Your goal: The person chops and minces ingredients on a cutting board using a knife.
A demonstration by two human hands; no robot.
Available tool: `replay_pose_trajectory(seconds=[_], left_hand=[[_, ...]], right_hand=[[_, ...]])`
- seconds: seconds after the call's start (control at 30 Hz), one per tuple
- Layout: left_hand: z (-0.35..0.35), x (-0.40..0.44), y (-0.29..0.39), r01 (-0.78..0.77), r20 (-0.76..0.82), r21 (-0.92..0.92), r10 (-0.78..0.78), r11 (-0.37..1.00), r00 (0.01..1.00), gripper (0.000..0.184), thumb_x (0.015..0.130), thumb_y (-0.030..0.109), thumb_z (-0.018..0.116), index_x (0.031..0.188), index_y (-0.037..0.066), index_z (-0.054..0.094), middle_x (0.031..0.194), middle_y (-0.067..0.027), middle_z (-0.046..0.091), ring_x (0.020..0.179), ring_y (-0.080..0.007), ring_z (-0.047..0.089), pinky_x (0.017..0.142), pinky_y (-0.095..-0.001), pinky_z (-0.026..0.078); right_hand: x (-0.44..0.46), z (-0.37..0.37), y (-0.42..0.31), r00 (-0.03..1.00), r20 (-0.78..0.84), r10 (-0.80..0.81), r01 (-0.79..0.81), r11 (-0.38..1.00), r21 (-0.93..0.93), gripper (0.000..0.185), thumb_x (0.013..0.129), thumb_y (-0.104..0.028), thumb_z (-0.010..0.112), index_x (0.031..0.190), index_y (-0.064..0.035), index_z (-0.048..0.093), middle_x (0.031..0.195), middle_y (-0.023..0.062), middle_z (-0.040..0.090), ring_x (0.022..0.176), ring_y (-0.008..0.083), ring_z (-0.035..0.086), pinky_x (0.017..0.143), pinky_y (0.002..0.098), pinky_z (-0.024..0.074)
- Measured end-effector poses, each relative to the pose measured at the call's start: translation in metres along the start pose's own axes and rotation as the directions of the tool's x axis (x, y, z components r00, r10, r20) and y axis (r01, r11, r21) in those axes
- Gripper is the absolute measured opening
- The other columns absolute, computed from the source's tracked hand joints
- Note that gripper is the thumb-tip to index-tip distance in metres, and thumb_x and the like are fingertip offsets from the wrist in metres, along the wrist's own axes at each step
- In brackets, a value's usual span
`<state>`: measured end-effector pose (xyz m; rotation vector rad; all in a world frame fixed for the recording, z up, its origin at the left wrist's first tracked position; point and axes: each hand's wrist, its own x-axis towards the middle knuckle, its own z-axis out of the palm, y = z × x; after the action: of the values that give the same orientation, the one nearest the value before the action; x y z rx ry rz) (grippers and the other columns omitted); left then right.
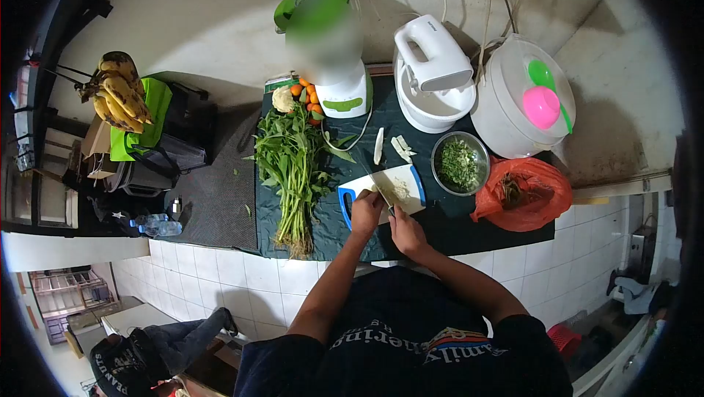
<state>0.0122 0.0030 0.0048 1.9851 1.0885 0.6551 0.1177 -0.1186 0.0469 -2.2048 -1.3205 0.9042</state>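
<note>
Centrally, the knife (383,197) is positioned over the white, blue-edged cutting board (407,174), near the front of the dark-covered counter (506,239). The right hand (407,231) is closed around the knife handle at the board's front edge. The left hand (367,211) is placed on the board beside the blade with its fingers drawn together; whether it grips a piece cannot be told. Fine pale pieces (398,190) lie on the board, to the right of the blade. Behind the board are a single white strip (379,145) and a group of white pieces (402,149). A metal bowl (437,172) containing chopped greens (460,164) stands to the right, next to a red plastic bag (532,206). Rooted leafy greens (293,166) lie to the left. At the rear stand a white-and-green blender (345,96) and a white mixer (438,56).
</note>
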Motion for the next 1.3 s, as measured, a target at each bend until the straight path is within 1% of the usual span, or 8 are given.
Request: replay_pose_trajectory(seconds=[0.3,0.47,0.63,0.7,0.83,0.9,1.13,1.3], left_hand=[[0.0,0.0,0.001,0.063,0.003,0.06,-0.063,0.996,0.998,0.017,0.081,0.004,0.075,0.098,0.0,0.077,0.09,-0.0197,0.07,0.082,-0.0368,0.071,0.073,-0.0433,0.056],[0.002,-0.002,-0.005,0.114,0.016,0.039,-0.114,0.993,0.993,0.019,0.082,0.008,0.077,0.099,0.0,0.078,0.091,-0.0193,0.071,0.081,-0.0364,0.071,0.073,-0.0428,0.057],[-0.002,-0.003,0.004,0.046,0.009,0.02,-0.047,0.999,0.999,0.019,0.086,0.01,0.075,0.101,-0.001,0.077,0.093,-0.0198,0.07,0.084,-0.0373,0.07,0.076,-0.0441,0.057],[-0.003,-0.006,0.003,0.004,0.04,0.054,-0.007,0.999,0.999,0.019,0.088,0.01,0.073,0.103,0.0,0.076,0.096,-0.0201,0.07,0.087,-0.0379,0.07,0.078,-0.0446,0.057],[-0.003,-0.013,0.0,-0.15,0.055,0.115,0.144,0.982,0.988,0.015,0.088,0.008,0.07,0.101,0.001,0.074,0.101,-0.0183,0.068,0.095,-0.0383,0.067,0.081,-0.0462,0.056],[-0.004,-0.016,-0.002,-0.131,0.047,0.118,0.126,0.984,0.991,0.015,0.087,0.007,0.07,0.1,0.001,0.073,0.102,-0.0182,0.068,0.097,-0.0381,0.067,0.082,-0.0462,0.056],[0.003,-0.018,-0.006,-0.041,0.004,0.072,0.041,0.997,0.999,0.012,0.089,0.008,0.07,0.097,-0.001,0.075,0.099,-0.0173,0.069,0.093,-0.0378,0.068,0.084,-0.0464,0.056],[0.0,-0.016,-0.002,-0.057,0.002,0.085,0.057,0.995,0.998,0.011,0.09,0.009,0.071,0.095,0.0,0.075,0.099,-0.0177,0.07,0.094,-0.0378,0.069,0.084,-0.0456,0.056]], right_hand=[[0.013,0.002,0.002,0.987,-0.114,-0.112,0.11,0.994,-0.028,0.046,0.106,-0.025,0.049,0.139,0.0062,0.049,0.113,0.0283,0.069,0.098,0.0456,0.069,0.084,0.0517,0.057],[-0.006,-0.007,0.002,0.998,-0.005,-0.056,0.056,0.998,0.007,0.046,0.107,-0.026,0.048,0.141,0.0056,0.049,0.114,0.0313,0.068,0.101,0.0478,0.067,0.087,0.0542,0.0548],[-0.002,-0.003,0.002,1.0,0.024,-0.007,0.006,1.0,0.013,0.046,0.106,-0.025,0.049,0.141,0.0058,0.049,0.116,0.0315,0.067,0.103,0.0474,0.067,0.089,0.0534,0.0546],[0.007,0.005,0.008,0.99,-0.096,-0.108,0.108,0.994,-0.003,0.046,0.106,-0.025,0.049,0.139,0.0071,0.049,0.112,0.0301,0.069,0.095,0.0465,0.069,0.082,0.0533,0.0568],[0.02,0.002,0.005,0.969,-0.173,-0.177,0.181,0.983,0.008,0.046,0.106,-0.025,0.049,0.139,0.0072,0.05,0.111,0.0303,0.069,0.096,0.0464,0.069,0.084,0.0531,0.0563],[0.016,-0.007,0.002,0.997,-0.06,-0.051,0.053,0.998,0.035,0.045,0.107,-0.025,0.049,0.139,0.0066,0.051,0.111,0.0306,0.069,0.098,0.0465,0.069,0.086,0.0533,0.0556],[-0.006,-0.006,0.007,0.995,-0.027,-0.097,0.098,0.995,0.035,0.046,0.107,-0.026,0.048,0.141,0.0053,0.049,0.111,0.03,0.069,0.099,0.0472,0.068,0.085,0.0534,0.0555],[-0.004,0.0,0.005,0.995,-0.069,-0.074,0.076,0.997,0.034,0.045,0.107,-0.026,0.048,0.139,0.0055,0.049,0.112,0.03,0.069,0.097,0.0479,0.068,0.084,0.0538,0.0557]])
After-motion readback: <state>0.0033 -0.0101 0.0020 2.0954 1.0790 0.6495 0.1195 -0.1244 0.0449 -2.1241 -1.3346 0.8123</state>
